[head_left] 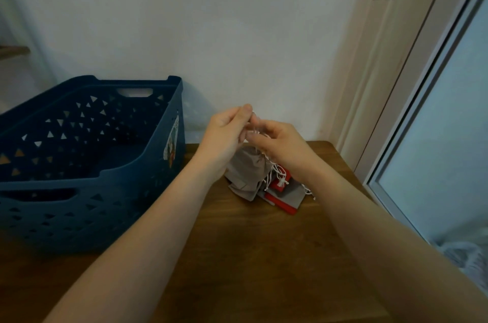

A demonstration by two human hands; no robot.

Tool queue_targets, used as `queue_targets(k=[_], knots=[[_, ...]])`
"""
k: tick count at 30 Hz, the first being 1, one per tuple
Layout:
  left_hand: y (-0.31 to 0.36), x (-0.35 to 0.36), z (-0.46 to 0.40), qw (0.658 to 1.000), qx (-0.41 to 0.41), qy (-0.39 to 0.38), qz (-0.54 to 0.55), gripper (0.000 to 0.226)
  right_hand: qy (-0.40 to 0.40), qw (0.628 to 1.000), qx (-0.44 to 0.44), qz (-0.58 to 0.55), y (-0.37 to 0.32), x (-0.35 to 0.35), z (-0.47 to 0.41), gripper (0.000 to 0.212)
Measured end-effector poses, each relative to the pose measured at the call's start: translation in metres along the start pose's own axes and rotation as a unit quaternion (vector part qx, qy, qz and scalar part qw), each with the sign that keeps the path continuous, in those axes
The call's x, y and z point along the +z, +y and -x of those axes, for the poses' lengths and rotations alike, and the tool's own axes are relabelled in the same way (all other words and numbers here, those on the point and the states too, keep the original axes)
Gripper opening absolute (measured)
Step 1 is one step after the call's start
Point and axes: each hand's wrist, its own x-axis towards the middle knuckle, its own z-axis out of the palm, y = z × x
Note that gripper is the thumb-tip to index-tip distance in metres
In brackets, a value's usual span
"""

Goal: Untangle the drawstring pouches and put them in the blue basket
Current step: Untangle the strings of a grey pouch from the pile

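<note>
Pouches [253, 172] hang upright from white cords [274, 167] pinched by left grip [227, 132] and right grip [280, 143].

home | wooden table [250, 256] | white wall [211, 19] | glass door [449, 124]

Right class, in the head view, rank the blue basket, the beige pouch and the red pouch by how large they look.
1. blue basket, by far the largest.
2. beige pouch, hanging from strings that both hands pinch.
3. red pouch, smallest, though other pouches partly cover it, so its true size is unsure.
</note>
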Motion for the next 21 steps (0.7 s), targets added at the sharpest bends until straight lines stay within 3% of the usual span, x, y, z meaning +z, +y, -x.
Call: queue_targets(k=[3, 7, 10, 14, 18, 21], knots=[[0.002, 0.001, -0.002, 1.0, 0.017, 0.005, -0.005, 0.028, 0.017, 1.0, 0.014, -0.014, 0.001, 0.001, -0.002, 0.018], [-0.01, -0.001, -0.005, 0.998, -0.029, 0.052, 0.022, 0.008, 0.053, 0.987, 0.052, -0.144, -0.004, 0.0, -0.007, 0.022], [-0.017, 0.003, -0.002, 0.998, -0.055, -0.002, -0.024, 0.015, 0.04, 0.98, 0.058, -0.186, -0.008, 0.002, -0.009, 0.02], [-0.02, -0.002, -0.002, 0.995, -0.043, -0.036, -0.085, 0.013, 0.053, 0.987, 0.066, -0.135, -0.008, -0.001, -0.009, 0.026], [-0.021, -0.009, 0.0, 0.979, -0.077, -0.118, -0.147, 0.012, 0.063, 0.996, 0.045, -0.046, -0.004, -0.002, -0.007, 0.022], [-0.019, -0.007, 0.002, 0.978, -0.121, -0.131, -0.113, 0.016, 0.064, 0.997, 0.033, -0.023, 0.0, 0.001, -0.008, 0.018]])
